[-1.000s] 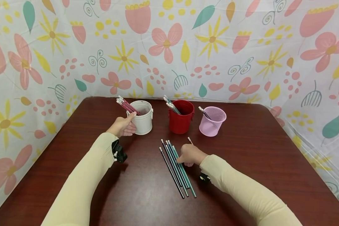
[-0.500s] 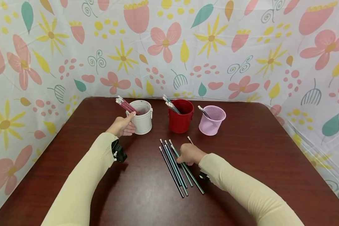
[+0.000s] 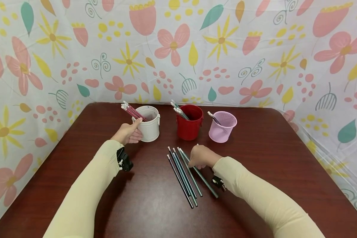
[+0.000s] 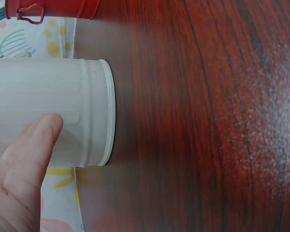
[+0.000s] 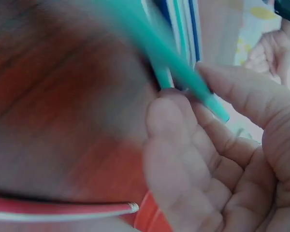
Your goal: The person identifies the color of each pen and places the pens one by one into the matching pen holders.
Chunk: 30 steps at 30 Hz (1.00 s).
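Observation:
My left hand (image 3: 131, 132) touches the left side of a white bucket (image 3: 151, 130), thumb at the rim and fingers straight along the wall. The bucket holds several dark pink pencils (image 3: 133, 110). In the right wrist view, my right hand (image 5: 208, 145) pinches a green pencil (image 5: 169, 63) between thumb and fingers. In the head view this pencil slants toward the person, its upper end just left of the hand. Beside it, several blue, dark and green pencils (image 3: 181, 177) lie on the brown table. A red pencil (image 5: 63, 208) shows in the right wrist view; the hand mostly hides it in the head view.
A red bucket (image 3: 188, 127) with several greenish pencils (image 3: 179, 110) stands in the middle at the back. Right of it is a pink mesh cup (image 3: 221, 132) with dark pencils (image 3: 215, 118). A floral cloth (image 3: 178, 49) hangs behind the table (image 3: 273, 158).
My right hand has moved slightly right, and the green pencil's near end has swung right, away from the other pencils. My left hand stays at the white bucket.

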{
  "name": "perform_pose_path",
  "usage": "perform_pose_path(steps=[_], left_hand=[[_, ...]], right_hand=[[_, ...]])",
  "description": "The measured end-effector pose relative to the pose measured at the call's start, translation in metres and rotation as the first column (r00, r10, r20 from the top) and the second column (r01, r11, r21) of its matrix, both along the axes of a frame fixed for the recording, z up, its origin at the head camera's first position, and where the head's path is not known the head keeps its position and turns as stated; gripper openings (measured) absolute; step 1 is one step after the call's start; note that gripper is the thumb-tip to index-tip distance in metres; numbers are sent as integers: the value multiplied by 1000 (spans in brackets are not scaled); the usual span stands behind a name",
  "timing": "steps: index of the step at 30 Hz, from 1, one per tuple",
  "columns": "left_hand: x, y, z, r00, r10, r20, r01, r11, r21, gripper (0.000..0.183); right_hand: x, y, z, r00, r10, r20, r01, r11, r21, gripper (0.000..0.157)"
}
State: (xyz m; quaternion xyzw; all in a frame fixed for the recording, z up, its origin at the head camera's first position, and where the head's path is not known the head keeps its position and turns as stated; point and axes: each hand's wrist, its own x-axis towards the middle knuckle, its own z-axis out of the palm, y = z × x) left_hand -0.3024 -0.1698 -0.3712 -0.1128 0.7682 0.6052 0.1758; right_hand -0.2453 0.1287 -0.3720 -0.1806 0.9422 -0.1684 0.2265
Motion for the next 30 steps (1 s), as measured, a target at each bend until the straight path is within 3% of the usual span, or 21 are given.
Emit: perform_pose_path(steps=[4, 7, 11, 15, 19, 25, 30], left_hand=[[0, 0, 2, 1000, 0, -3, 0, 1000, 0, 78], [1, 0, 3, 1000, -4, -11, 4, 1000, -6, 78], [1, -2, 5, 1000, -4, -14, 4, 1000, -7, 79], [1, -2, 4, 1000, 0, -15, 0, 1000, -1, 78], [1, -2, 2, 1000, 3, -12, -3, 1000, 4, 77], [-1, -1, -1, 1000, 1, -8, -1, 1000, 8, 78], [-1, 0, -1, 1000, -2, 2, 2, 1000, 4, 78]], right_hand=[[-4, 6, 11, 1000, 7, 17, -5, 992, -126, 8], [-6, 10, 19, 1000, -5, 30, 12, 968, -250, 8], [-7, 12, 28, 998, -65, 23, 69, 904, -422, 14], [-7, 11, 35, 995, -96, 13, 89, 854, -512, 15], [-10, 5, 51, 996, -80, -48, 46, 867, -495, 17], [-12, -3, 86, 986, -66, -155, -9, 898, -441, 20], [-14, -2, 107, 978, -98, -186, 2, 889, -457, 20]])
